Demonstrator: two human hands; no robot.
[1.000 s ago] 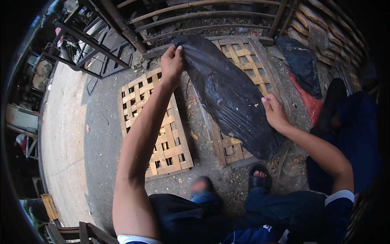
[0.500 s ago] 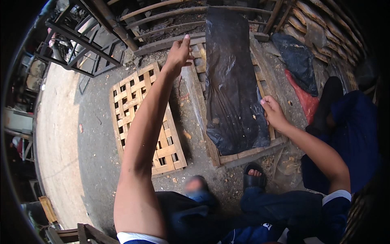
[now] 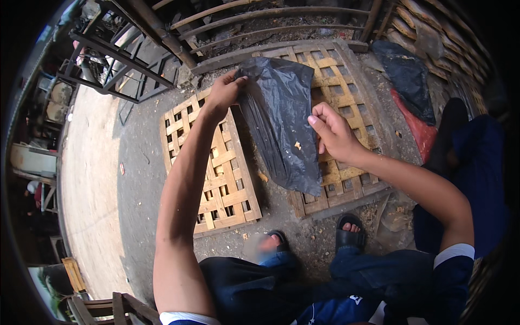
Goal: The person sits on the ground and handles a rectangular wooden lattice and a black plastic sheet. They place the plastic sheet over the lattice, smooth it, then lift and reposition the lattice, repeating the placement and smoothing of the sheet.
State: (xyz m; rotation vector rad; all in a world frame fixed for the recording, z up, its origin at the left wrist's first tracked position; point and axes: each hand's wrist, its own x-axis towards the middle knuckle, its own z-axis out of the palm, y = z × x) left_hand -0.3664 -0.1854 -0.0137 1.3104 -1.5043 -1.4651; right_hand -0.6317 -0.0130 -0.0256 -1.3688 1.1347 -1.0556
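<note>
A crumpled black plastic sheet (image 3: 281, 122) hangs in front of me, with small pale crumbs stuck to it. My left hand (image 3: 225, 95) is closed on its upper left corner. Thumb and fingers of my right hand (image 3: 335, 132) pinch its right edge, about halfway down. Behind and beneath the sheet lies a wood-framed panel of woven slats (image 3: 349, 100), partly covered by the plastic. A second woven slat panel (image 3: 225, 168) lies to the left on the ground, under my left forearm.
Wooden rails (image 3: 271, 27) run along the far side. Dark metal frames (image 3: 114, 62) stand at the far left. A black plastic bundle (image 3: 403, 76) and a red sheet (image 3: 414, 124) lie at right, near another person's dark-clothed leg (image 3: 460, 179). Stacked slatted pieces (image 3: 439, 32) rise behind.
The black sheet has been lifted off the panel and drawn leftward, baring the woven slats. My left hand now grips its corner; my right hand has moved left and up.
</note>
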